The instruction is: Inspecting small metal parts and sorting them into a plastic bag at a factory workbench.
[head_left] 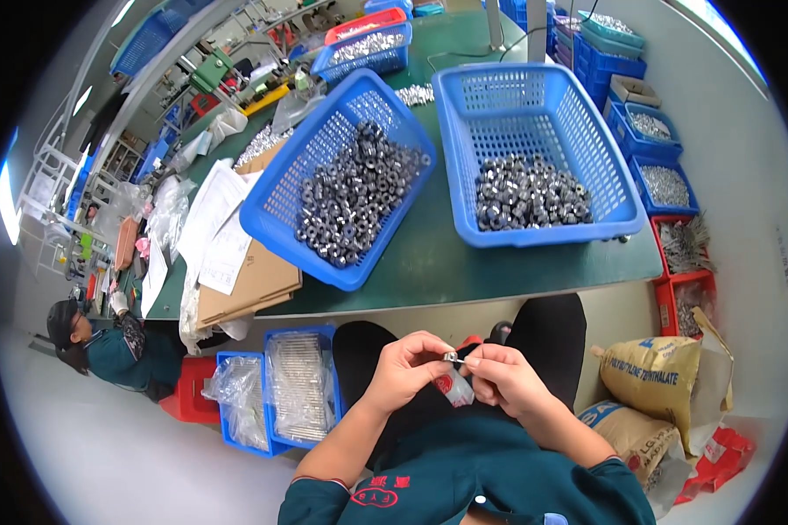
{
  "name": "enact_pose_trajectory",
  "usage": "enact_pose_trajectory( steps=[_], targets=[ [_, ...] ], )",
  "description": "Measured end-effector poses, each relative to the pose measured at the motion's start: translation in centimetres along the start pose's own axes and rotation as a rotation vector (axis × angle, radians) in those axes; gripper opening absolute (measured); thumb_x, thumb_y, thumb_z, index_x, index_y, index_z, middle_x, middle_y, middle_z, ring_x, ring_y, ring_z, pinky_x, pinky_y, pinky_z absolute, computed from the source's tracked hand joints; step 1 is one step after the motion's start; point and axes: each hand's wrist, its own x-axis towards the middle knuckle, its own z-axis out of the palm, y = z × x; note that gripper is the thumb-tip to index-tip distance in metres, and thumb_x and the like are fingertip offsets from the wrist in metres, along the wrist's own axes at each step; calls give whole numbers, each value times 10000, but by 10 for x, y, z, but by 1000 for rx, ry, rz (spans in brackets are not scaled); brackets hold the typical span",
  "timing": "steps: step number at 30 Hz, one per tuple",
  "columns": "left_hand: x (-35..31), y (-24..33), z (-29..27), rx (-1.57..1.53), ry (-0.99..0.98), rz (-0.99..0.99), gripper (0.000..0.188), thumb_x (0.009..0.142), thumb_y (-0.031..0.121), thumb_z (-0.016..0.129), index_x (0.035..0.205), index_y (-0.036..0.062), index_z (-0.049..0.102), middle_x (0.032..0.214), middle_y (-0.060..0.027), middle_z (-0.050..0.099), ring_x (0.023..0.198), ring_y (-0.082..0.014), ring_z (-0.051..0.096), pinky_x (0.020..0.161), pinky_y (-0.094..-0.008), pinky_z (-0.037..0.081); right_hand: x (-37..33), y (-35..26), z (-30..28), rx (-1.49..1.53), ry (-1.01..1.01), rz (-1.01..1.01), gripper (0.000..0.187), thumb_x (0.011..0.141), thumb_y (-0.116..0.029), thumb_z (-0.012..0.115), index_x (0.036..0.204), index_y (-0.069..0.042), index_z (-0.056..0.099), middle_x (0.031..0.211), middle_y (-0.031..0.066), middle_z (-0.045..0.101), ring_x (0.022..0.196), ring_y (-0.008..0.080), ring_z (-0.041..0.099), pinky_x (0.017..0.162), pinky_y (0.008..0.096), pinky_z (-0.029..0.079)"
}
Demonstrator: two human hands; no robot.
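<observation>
Visibly, the metal part (450, 356) looks small and silvery.

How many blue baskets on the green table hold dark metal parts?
2: the left blue basket, set at an angle, and the right blue basket beside it. None of this kind looks hidden.

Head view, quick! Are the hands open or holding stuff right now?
Left hand: closed, pinching a small metal part.
Right hand: closed, fingertips pinching a thin piece at that part; too small to tell what.
</observation>
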Motion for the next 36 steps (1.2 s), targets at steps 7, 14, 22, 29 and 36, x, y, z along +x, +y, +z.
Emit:
enact_pose_trajectory(
  steps=[7, 14, 22, 29, 36],
  targets=[
    [99, 97, 31, 682, 69, 628, 174, 769, -41, 710, 924, 19, 658, 918, -70, 652, 830, -175, 632, 746, -288, 502, 14, 19, -60, -665, 503, -531, 136, 944, -142, 592, 892, -18, 613, 579, 47, 561, 494, 133, 535, 465, 293, 410],
    [211, 76, 62, 1547, -55, 541, 126, 698, 59, 602, 751, 115, 702, 822, -109, 682, 843, -314, 658, 755, -431, 518, 16, 58, -119, -1581, 696, -828, 105, 863, -120, 664, 830, -83, 572, 616, 131, 591, 565, 330, 614, 510, 422, 475],
    [194, 77, 44, 1174, 270, 987, 99, 749, 85, 689, 846, 84, 673, 812, -89, 635, 821, -297, 613, 758, -423, 482, 20, 66, -134, -1642, 685, -821, 95, 838, -129, 680, 837, -91, 593, 633, 120, 596, 581, 313, 616, 522, 427, 469],
    [168, 71, -93, 1522, 581, 288, 114, 779, 140, 710, 885, 102, 725, 893, -103, 663, 922, -305, 632, 811, -416, 518, 30, 62, -128, -1586, 701, -846, 95, 852, -139, 679, 845, -95, 595, 646, 124, 611, 588, 326, 621, 529, 433, 474],
    [176, 57, -103, 1565, 578, 123, 170, 762, 128, 753, 928, 104, 723, 1041, -113, 641, 1037, -306, 584, 917, -405, 482, 36, 62, -129, -1595, 681, -847, 91, 831, -147, 679, 831, -94, 604, 661, 113, 615, 600, 316, 622, 546, 431, 481]
  ],
)
